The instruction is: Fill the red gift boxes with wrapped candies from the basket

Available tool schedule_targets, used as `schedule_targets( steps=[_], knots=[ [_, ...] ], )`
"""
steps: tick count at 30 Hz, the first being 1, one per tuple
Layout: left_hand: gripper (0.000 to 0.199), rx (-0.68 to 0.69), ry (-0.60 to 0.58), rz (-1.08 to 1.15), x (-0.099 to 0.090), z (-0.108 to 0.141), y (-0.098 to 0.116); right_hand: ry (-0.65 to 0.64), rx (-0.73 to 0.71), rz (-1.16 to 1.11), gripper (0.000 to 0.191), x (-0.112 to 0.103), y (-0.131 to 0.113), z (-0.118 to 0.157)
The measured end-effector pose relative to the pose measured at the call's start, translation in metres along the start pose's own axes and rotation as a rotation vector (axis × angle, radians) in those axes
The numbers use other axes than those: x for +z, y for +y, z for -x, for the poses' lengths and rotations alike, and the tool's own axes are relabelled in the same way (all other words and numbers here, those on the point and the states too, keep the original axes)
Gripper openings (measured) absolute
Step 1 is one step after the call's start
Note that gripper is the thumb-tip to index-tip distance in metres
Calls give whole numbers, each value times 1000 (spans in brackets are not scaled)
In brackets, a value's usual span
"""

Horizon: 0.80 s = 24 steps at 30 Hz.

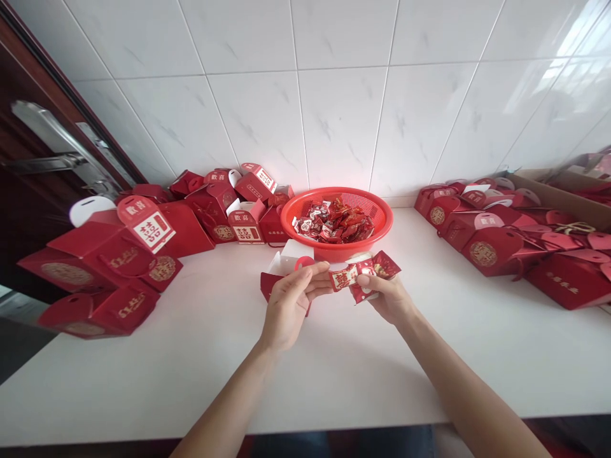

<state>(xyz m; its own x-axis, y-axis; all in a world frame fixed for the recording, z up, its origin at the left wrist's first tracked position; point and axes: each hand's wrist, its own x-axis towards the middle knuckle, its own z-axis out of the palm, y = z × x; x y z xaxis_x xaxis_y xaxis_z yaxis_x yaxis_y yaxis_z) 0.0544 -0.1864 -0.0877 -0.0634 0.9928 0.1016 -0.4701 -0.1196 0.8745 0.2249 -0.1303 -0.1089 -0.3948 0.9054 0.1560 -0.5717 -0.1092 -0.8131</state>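
Observation:
Several red and cream wrapped candies [365, 277] are pinched in my right hand [394, 299], in front of a red colander. My left hand [289, 308] has its fingers apart and pointing toward the candies; its fingertips are close to the leftmost packet, and nothing is seen in its grasp. Behind my left hand stands an open red box [274, 277] with white inner flaps, partly hidden by the hand. The red colander [382, 235] holds many small wrapped candies [334, 221].
Red gift boxes [100, 245] are piled at the left, and more [248, 222] stand against the tiled wall. Rows of closed red boxes [491, 245] fill the right side, beside a cardboard carton [548, 181]. A door handle [57, 137] is at the far left. The white table [353, 381] has its front edge near me.

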Motion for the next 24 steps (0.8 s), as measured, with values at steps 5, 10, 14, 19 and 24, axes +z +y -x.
schedule_targets(
  steps=[5, 10, 14, 19, 24],
  knots=[
    [33, 6, 5, -38, -2, 2, -2, -12, 4, 5, 24, -1, 0, 0],
    [33, 19, 12, -253, -4, 4, -6, -54, 1, 58, 28, -1, 1, 1],
    [38, 49, -6, -261, -3, 5, -7, -100, 24, 82, 28, -2, 2, 2],
    [43, 34, -50, -138, -4, 5, -5, -65, 10, 35, 27, -3, 2, 1],
    [36, -55, -78, 2, -3, 4, -1, -46, 10, 11, 28, -3, 1, 0]
  ],
)
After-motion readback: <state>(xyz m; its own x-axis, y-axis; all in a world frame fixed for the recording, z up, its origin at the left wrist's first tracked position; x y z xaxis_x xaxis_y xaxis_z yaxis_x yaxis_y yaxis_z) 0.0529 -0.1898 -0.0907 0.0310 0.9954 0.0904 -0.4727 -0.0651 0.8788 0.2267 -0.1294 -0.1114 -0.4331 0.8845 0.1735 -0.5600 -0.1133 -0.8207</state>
